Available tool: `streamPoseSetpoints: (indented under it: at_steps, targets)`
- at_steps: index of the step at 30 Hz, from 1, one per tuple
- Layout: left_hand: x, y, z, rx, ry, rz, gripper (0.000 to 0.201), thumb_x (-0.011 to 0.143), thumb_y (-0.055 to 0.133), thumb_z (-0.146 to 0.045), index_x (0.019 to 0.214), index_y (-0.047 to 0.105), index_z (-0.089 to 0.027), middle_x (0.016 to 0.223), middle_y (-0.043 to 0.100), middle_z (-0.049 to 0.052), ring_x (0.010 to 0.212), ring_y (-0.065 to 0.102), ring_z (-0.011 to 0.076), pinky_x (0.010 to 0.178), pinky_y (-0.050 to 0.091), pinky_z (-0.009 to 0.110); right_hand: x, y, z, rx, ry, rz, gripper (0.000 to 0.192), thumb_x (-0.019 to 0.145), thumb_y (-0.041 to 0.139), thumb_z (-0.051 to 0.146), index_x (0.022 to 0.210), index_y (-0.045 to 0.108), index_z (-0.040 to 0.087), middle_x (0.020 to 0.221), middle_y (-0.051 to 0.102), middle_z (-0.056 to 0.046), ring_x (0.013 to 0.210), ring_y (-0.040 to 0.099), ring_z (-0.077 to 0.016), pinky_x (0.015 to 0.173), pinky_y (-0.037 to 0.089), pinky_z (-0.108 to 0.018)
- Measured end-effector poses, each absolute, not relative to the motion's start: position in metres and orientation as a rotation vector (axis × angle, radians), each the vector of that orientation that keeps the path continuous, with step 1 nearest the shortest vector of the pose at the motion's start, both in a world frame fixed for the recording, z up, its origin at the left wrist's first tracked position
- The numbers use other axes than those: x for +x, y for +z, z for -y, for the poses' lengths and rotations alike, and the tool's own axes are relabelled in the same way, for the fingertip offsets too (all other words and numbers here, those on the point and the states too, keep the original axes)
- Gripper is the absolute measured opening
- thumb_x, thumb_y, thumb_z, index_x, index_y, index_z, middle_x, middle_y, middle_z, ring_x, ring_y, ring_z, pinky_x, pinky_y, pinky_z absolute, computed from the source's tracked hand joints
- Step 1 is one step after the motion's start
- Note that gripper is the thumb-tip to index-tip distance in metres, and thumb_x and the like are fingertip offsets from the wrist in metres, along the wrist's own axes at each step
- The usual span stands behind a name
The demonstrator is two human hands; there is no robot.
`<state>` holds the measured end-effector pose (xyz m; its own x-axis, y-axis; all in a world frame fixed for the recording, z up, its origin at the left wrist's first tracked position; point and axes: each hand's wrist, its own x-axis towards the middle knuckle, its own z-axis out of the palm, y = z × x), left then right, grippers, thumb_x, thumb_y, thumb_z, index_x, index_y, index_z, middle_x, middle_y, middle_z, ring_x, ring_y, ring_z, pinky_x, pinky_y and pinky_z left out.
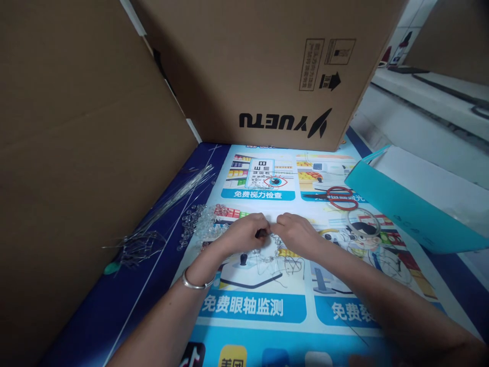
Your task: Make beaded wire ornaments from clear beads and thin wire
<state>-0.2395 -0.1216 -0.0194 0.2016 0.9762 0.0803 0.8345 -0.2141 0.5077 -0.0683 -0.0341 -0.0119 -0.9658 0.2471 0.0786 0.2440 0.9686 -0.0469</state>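
Nearest the person: two bare forearms reach in from 6 o'clock over a printed poster mat (252,306) with blue panels and Chinese text. A silver bangle (196,283) sits on the left wrist.

Left hand (244,232) and right hand (296,233) meet at the mat's centre, fingertips drawn together. Both pinch a small wire-and-bead piece (272,244) between them; a dark bit shows at the left fingertips, too small to identify. Thin wire loops (278,265) hang from the piece and trail onto the mat just under the hands, toward 6 o'clock.

At 9 o'clock of the hands, just beside the left one: a heap of clear beads (200,224). Farther out at 9 to 10 o'clock, a bundle of long thin wires (171,199) lies slantwise, its tangled end near a small green object (111,268) against the cardboard wall (76,153).

At 1 o'clock, well apart from the hands: red-handled scissors (338,196) flat on the mat. At 2 to 3 o'clock, a teal paper bag (405,214) on its side.

Farthest, at 12 o'clock: a large cardboard box (267,66) printed upside down, "YUETU".
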Motion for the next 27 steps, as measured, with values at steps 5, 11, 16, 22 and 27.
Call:
streamPoseSetpoints:
  at_steps: [5,11,16,22,27]
  targets:
    - [-0.236,-0.021,0.121,2.209,0.520,-1.741,0.004,0.070,0.053,-0.016,0.069,0.050,-0.018,0.075,0.050,0.001,0.075,0.049,0.0159,0.064,0.037,0.025,-0.066,-0.014,0.033,-0.356,0.056,3.013,0.015,0.083,0.045,0.011,0.084,0.057,0.019,0.080,0.053,-0.004,0.078,0.045,-0.0156,0.064,0.032,-0.027]
    - [-0.231,-0.025,0.118,2.247,0.466,-1.824,0.004,0.069,0.051,-0.018,0.072,0.048,-0.019,0.076,0.052,0.003,0.075,0.049,0.0177,0.064,0.037,0.028,-0.066,-0.019,0.032,-0.373,0.010,2.985,0.012,0.083,0.045,0.013,0.083,0.056,0.018,0.081,0.053,-0.004,0.078,0.044,-0.0160,0.064,0.031,-0.028]
    - [-0.229,-0.025,0.118,2.238,0.437,-1.889,0.005,0.069,0.051,-0.018,0.071,0.046,-0.019,0.075,0.053,0.003,0.071,0.050,0.0180,0.060,0.036,0.028,-0.068,-0.021,0.032,-0.402,0.007,2.984,0.012,0.081,0.046,0.010,0.081,0.055,0.017,0.082,0.053,-0.004,0.077,0.044,-0.0160,0.064,0.032,-0.028]
    - [-0.229,-0.025,0.118,2.226,0.452,-1.894,0.005,0.070,0.050,-0.019,0.071,0.046,-0.019,0.075,0.054,0.004,0.072,0.052,0.0183,0.061,0.037,0.028,-0.071,-0.016,0.035,-0.414,0.074,3.002,0.013,0.084,0.044,0.013,0.082,0.056,0.017,0.083,0.055,-0.004,0.078,0.046,-0.0158,0.066,0.034,-0.027]
    - [-0.231,-0.026,0.118,2.198,0.475,-1.873,0.005,0.069,0.051,-0.018,0.073,0.049,-0.019,0.077,0.054,0.003,0.073,0.052,0.0181,0.062,0.038,0.027,-0.073,-0.017,0.035,-0.439,0.181,3.027,0.014,0.084,0.045,0.015,0.082,0.058,0.018,0.085,0.056,-0.005,0.082,0.048,-0.0155,0.068,0.036,-0.026]
